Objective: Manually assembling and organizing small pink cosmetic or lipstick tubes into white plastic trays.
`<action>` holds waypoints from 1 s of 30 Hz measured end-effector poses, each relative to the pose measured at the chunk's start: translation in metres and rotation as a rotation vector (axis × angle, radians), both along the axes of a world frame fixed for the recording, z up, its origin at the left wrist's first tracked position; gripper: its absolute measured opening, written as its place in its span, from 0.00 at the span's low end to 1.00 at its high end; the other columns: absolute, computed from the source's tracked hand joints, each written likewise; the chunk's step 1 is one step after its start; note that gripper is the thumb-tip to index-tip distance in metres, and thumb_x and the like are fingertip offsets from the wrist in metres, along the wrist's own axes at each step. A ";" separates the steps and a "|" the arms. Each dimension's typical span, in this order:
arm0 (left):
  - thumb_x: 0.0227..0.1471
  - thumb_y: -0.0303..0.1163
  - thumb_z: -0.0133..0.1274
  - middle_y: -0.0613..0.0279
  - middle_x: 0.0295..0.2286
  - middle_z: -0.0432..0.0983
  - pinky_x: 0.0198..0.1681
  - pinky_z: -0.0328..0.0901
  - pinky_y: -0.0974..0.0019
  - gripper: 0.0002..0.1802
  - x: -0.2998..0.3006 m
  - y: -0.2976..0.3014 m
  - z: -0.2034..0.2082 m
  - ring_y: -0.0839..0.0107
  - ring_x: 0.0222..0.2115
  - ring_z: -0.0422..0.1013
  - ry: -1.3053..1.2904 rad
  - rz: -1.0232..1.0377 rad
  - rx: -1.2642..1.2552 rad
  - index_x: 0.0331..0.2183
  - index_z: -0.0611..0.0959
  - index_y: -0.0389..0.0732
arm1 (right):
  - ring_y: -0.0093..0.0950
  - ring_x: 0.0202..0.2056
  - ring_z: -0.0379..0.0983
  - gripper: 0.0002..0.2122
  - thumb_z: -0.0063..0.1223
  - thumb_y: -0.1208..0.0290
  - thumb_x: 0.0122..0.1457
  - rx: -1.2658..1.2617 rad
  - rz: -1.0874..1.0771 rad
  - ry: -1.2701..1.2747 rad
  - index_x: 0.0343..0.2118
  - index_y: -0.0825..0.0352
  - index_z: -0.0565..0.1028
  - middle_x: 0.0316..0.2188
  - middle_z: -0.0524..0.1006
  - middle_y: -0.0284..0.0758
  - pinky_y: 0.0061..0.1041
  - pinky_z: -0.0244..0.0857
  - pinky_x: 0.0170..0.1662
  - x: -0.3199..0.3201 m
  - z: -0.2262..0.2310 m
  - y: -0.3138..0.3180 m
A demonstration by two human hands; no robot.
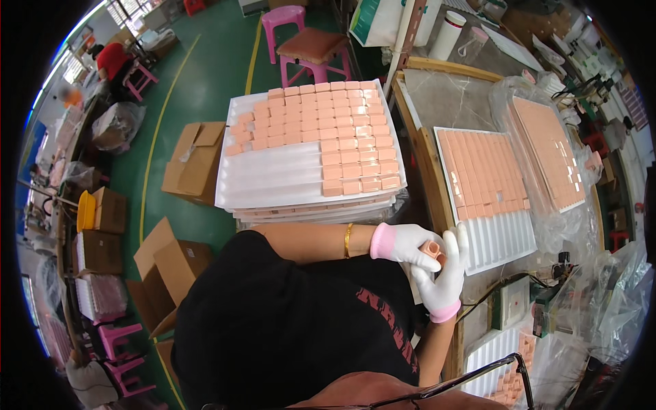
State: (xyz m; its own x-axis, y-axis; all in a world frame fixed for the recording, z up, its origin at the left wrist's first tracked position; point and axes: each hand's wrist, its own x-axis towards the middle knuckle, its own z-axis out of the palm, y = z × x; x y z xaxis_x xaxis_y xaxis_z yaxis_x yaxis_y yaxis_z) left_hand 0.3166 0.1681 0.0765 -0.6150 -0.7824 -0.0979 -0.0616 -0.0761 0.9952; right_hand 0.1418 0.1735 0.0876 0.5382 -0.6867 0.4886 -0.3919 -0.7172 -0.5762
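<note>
My left hand (404, 244), in a white glove with a pink cuff, is closed on a small pink hollow part (430, 249) whose open end faces up. My right hand (443, 279), gloved alike, meets it from below with the thumb and fingers curved around the pink pieces; its longer fingers point away from me. More pink shows between the hands, and I cannot tell whether it is a second piece. To their right lies a white ribbed tray (495, 240), its far part filled with rows of pink pieces (482, 171).
On the left stands a stack of white trays (273, 181), the top one partly filled with pink pieces. A plastic-wrapped tray of pieces (547, 150) lies farther right. Cardboard boxes (195, 160) and pink stools (314, 55) stand on the green floor. A person in red (113, 61) sits far left.
</note>
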 end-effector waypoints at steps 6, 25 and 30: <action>0.48 0.34 0.57 0.65 0.35 0.76 0.35 0.69 0.71 0.20 0.100 0.003 0.024 0.77 0.33 0.71 -0.165 0.410 -0.027 0.45 0.75 0.41 | 0.49 0.57 0.55 0.35 0.61 0.64 0.48 0.005 0.008 -0.042 0.57 0.70 0.58 0.58 0.55 0.52 0.41 0.52 0.57 -0.010 0.005 -0.008; 0.47 0.41 0.51 0.50 0.33 0.78 0.39 0.68 0.61 0.17 0.429 0.018 0.032 0.55 0.34 0.73 -1.630 0.742 0.094 0.34 0.82 0.38 | 0.38 0.52 0.63 0.27 0.56 0.67 0.53 0.373 -0.134 -0.223 0.55 0.69 0.62 0.57 0.60 0.44 0.34 0.61 0.51 -0.039 -0.026 -0.013; 0.46 0.37 0.50 0.50 0.34 0.78 0.37 0.68 0.62 0.15 0.408 -0.016 0.041 0.54 0.35 0.74 -1.691 0.720 -0.020 0.33 0.83 0.38 | 0.36 0.49 0.66 0.26 0.54 0.71 0.53 0.405 -0.163 -0.280 0.55 0.69 0.62 0.54 0.63 0.43 0.34 0.62 0.50 -0.039 -0.030 -0.013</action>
